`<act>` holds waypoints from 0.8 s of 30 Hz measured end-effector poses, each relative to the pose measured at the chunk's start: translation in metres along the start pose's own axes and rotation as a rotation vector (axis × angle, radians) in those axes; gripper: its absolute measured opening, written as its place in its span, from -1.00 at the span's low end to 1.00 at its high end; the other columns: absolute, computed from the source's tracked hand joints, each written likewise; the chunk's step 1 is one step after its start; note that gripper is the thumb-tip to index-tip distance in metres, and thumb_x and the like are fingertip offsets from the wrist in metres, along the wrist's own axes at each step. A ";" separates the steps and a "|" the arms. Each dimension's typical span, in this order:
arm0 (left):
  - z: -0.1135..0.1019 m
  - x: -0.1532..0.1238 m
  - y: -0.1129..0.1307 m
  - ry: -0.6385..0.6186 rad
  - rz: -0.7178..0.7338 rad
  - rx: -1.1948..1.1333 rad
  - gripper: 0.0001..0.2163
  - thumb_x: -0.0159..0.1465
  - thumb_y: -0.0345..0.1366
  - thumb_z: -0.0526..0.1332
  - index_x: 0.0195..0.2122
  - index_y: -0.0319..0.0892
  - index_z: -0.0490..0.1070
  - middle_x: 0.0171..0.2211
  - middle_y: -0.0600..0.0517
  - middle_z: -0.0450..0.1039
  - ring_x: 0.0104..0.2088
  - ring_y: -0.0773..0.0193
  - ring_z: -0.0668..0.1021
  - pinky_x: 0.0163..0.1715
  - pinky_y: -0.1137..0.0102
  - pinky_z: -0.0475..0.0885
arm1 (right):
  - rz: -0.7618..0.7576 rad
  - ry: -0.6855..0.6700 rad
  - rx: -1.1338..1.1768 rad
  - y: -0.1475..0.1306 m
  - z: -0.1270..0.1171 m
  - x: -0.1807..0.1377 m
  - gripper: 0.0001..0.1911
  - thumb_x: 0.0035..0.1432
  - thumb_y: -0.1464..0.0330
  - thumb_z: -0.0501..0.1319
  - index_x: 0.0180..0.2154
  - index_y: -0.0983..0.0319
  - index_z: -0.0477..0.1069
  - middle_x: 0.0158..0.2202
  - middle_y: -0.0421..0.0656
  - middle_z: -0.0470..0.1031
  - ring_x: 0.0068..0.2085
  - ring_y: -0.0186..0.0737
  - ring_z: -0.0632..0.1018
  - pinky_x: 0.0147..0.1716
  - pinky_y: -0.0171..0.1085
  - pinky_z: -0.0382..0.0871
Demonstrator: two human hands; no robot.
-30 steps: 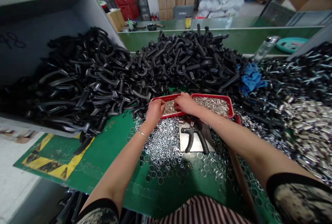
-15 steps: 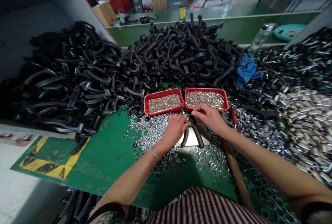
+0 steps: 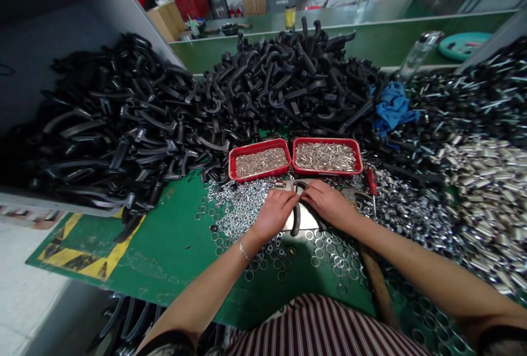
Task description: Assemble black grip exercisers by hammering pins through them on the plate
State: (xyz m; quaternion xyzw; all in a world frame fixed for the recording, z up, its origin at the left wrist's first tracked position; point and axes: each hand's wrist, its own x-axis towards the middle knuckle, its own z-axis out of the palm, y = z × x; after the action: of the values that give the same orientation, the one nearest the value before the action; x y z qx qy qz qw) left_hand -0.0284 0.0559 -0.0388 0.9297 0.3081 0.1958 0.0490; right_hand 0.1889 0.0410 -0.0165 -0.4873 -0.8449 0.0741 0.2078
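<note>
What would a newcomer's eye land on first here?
Probably the huge heap of curved black parts across the back of the green table. Next, two red rectangular trays of small metal pieces, side by side in front of it. Then the bare left hand and right hand, close together at a curved black piece over a pale metal plate.

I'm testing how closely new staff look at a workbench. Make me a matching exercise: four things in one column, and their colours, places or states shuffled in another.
Things
1. Left hand
2. Pair of trays
3. Cloth
4. Round dish

Descriptions
A. Blue and crumpled, in front of the clear bottle
B. Turquoise, at the far right
C. Wearing a thin bracelet at its wrist
D. Red, side by side, holding small metal pieces

Right pairs: 1-C, 2-D, 3-A, 4-B
</note>
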 end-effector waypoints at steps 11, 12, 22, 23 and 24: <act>-0.014 0.024 0.013 -0.012 -0.338 -0.160 -0.88 0.39 -0.25 0.19 -0.23 -0.15 0.46 -0.24 -0.01 0.51 -0.12 0.13 0.49 -0.03 0.20 0.30 | -0.064 -0.092 -0.152 -0.001 0.001 0.003 -0.65 0.45 0.32 -0.03 -0.19 0.29 0.50 -0.22 0.01 0.47 -0.18 -0.09 0.45 -0.21 -0.19 0.36; -0.014 0.024 0.013 -0.013 -0.325 -0.134 -0.87 0.40 -0.25 0.17 -0.23 -0.16 0.45 -0.23 -0.02 0.50 -0.12 0.12 0.48 -0.04 0.19 0.30 | -0.078 -0.103 -0.154 -0.001 0.000 0.002 -0.64 0.45 0.33 -0.04 -0.19 0.29 0.50 -0.22 0.01 0.47 -0.17 -0.08 0.44 -0.20 -0.18 0.36; -0.010 0.019 0.016 -0.104 -0.004 0.196 -0.81 0.43 -0.42 0.02 -0.19 -0.27 0.43 -0.24 -0.13 0.46 -0.19 0.07 0.47 -0.12 0.17 0.28 | -0.083 -0.132 0.027 -0.003 -0.010 -0.012 -0.69 0.41 0.39 0.00 0.01 0.25 0.46 -0.10 0.00 0.49 -0.03 -0.04 0.45 -0.02 -0.10 0.40; -0.012 0.019 0.015 -0.114 0.011 0.207 -0.81 0.43 -0.42 0.02 -0.19 -0.28 0.43 -0.24 -0.13 0.46 -0.20 0.07 0.47 -0.13 0.18 0.27 | -0.052 -0.094 0.070 -0.002 -0.014 -0.018 -0.69 0.42 0.37 0.01 0.04 0.25 0.44 -0.07 0.00 0.49 -0.01 -0.04 0.45 0.01 -0.08 0.40; -0.013 0.020 0.014 -0.125 0.031 0.215 -0.81 0.43 -0.42 0.03 -0.19 -0.28 0.43 -0.25 -0.13 0.45 -0.21 0.07 0.47 -0.13 0.18 0.27 | -0.007 -0.052 0.097 0.000 -0.019 -0.025 -0.68 0.42 0.35 0.01 0.06 0.25 0.43 -0.06 0.01 0.49 0.00 -0.03 0.46 0.04 -0.06 0.39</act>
State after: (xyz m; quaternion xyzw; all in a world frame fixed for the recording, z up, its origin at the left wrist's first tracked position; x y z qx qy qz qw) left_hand -0.0115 0.0559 -0.0169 0.9447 0.3090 0.1040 -0.0348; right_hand 0.2077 0.0181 -0.0062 -0.4716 -0.8472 0.1269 0.2091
